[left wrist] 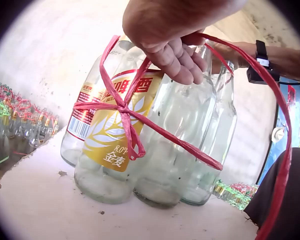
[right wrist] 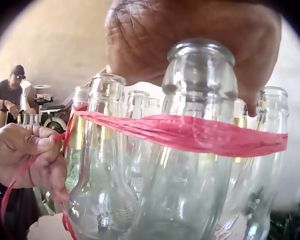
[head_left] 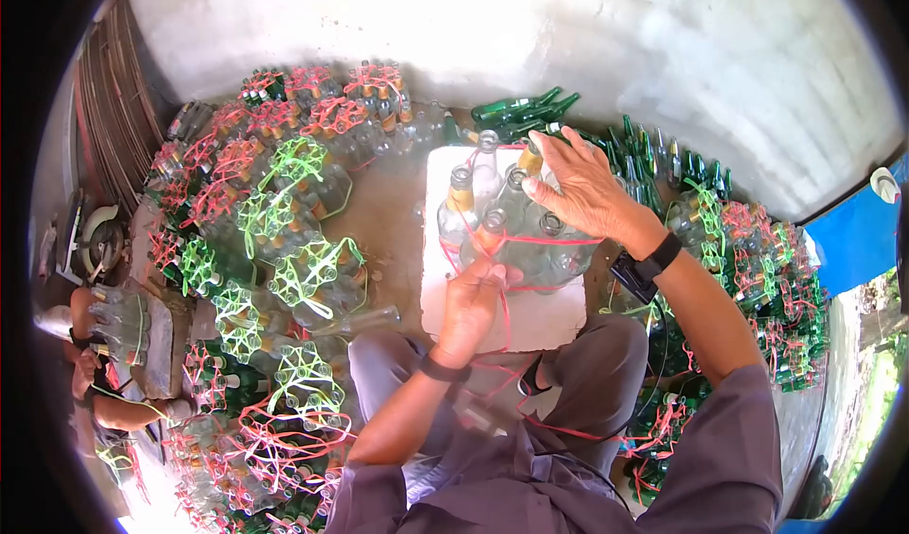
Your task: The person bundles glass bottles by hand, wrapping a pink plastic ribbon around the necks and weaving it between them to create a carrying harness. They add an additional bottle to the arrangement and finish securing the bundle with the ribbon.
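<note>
A bundle of clear glass bottles [head_left: 518,186] stands on a white board [head_left: 443,297], with red plastic twine [right wrist: 205,135] round the necks. Some bottles carry gold-and-red labels [left wrist: 121,125]. Lower down, the twine crosses in a knot [left wrist: 122,107] over a front label. At the near side of the bundle, my left hand [head_left: 472,305] pinches the twine between thumb and finger beside a bottle neck; a loose tail hangs from there. My right hand [head_left: 585,188] spreads over the far-right bottle tops, fingers extended and palm just above the mouths [right wrist: 202,47].
Many tied bundles of bottles [head_left: 294,203] with red and green twine crowd the left, and more bundles [head_left: 781,288] line the right. Loose green bottles [head_left: 525,108] lie against the wall [head_left: 379,23]. Another person [right wrist: 12,95] sits off to the side. My knees flank the board.
</note>
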Tool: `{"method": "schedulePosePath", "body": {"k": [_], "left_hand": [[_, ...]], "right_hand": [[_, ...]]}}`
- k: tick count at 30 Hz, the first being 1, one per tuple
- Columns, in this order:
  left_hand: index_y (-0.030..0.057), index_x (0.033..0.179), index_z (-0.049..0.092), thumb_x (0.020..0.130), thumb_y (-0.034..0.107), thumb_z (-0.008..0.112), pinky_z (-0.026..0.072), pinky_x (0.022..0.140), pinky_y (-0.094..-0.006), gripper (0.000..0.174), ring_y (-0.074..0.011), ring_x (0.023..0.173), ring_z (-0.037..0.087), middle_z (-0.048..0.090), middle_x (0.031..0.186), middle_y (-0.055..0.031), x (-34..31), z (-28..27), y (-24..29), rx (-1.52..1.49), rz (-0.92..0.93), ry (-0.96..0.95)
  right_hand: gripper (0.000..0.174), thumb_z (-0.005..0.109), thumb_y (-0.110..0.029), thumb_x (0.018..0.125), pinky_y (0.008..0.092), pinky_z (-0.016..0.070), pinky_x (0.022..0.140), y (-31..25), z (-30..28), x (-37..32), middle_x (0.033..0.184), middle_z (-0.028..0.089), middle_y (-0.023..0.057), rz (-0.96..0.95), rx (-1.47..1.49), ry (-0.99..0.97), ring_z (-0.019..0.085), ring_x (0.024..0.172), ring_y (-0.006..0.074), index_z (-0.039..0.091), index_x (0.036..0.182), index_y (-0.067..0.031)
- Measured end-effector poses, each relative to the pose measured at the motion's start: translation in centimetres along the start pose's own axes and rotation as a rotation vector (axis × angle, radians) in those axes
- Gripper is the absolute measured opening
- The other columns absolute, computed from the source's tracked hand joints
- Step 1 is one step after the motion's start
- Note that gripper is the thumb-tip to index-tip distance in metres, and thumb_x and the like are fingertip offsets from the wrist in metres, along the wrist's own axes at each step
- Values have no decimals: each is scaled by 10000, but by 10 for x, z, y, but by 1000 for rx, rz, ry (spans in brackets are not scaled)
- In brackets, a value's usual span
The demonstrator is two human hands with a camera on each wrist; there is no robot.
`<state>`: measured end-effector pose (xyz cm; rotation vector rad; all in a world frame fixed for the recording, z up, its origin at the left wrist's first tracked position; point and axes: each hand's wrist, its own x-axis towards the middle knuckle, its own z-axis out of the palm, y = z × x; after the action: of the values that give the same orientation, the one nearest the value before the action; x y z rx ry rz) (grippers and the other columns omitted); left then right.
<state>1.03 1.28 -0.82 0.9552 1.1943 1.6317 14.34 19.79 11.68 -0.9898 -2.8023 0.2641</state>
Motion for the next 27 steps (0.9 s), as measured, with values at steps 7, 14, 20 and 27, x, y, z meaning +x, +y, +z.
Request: {"method": "schedulePosePath", "body": {"k": [7,14,20,27], "left_hand": [[-31,1027,682,1082,169,500,564,861,-367,276,-234,929,733,746,983,-149,-6,11,21,-221,-54,-12],[-23,1000,672,1080,164,490,561,843,-358,273,-233,879,731,743,988,-144,-15,22,26,-228,-44,-21],[-6,938,626,1078,111,494,525,739,-303,225,-178,796,678,712,952,-101,-20,25,28,-204,-20,-24],[8,1012,706,1034,103,548,517,725,-276,186,-115,752,629,708,853,-50,-29,25,17,-112,-31,8]], "right_hand": [[847,433,-665,1013,595,177,1216,-3,-2,-1,1602,409,159,-1,24,8,219,1531,443,318,1586,-52],[731,534,-577,996,566,290,1175,-2,-6,-10,1479,535,194,-17,107,122,365,1462,433,470,1489,-41],[380,738,-295,859,488,514,879,-78,-24,-78,1007,730,202,-165,10,556,690,960,392,718,1068,21],[278,705,-284,878,488,508,586,-87,46,-83,684,662,201,29,325,370,665,607,378,732,833,-11]]}}
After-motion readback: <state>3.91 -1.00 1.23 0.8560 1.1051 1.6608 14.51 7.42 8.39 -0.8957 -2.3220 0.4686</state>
